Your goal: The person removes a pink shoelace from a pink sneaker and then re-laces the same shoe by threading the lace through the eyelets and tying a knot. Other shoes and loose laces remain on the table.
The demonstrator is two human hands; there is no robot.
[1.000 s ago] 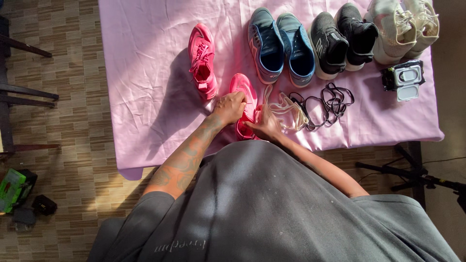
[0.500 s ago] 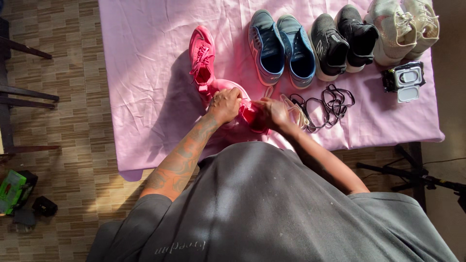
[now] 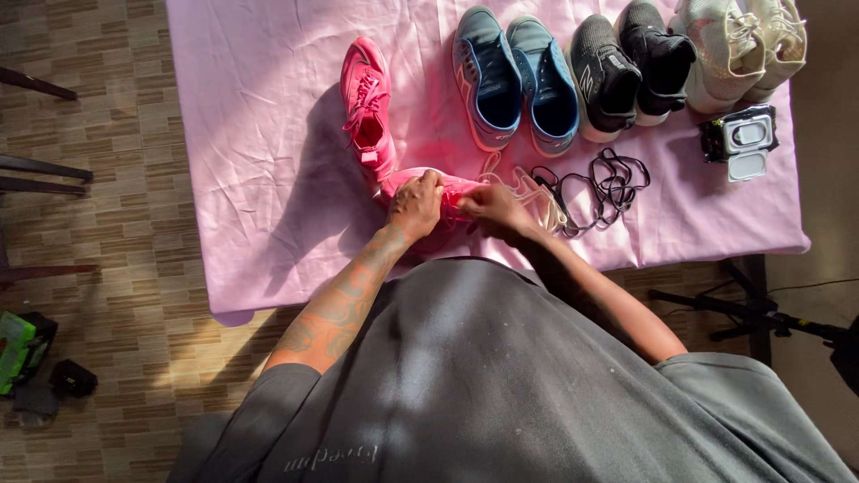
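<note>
Both of my hands hold a pink shoe (image 3: 452, 190) that lies turned sideways at the near edge of the table. My left hand (image 3: 416, 204) grips its left end and my right hand (image 3: 490, 206) grips its right end. The matching pink shoe (image 3: 367, 107) stands just beyond, laced. Loose white laces (image 3: 528, 190) and black laces (image 3: 608, 183) lie to the right of my right hand.
A pink cloth (image 3: 259, 161) covers the table. Blue shoes (image 3: 514, 80), black shoes (image 3: 631, 67) and pale shoes (image 3: 743, 49) line the far side. A small black-and-white box (image 3: 741, 143) sits at right. Chair legs and a green item (image 3: 20, 344) are on the floor at left, a stand (image 3: 761, 317) at right.
The pink shoe was lying lengthwise under my hands; I have lifted and turned it sideways, and both hands now grip it closer together.
</note>
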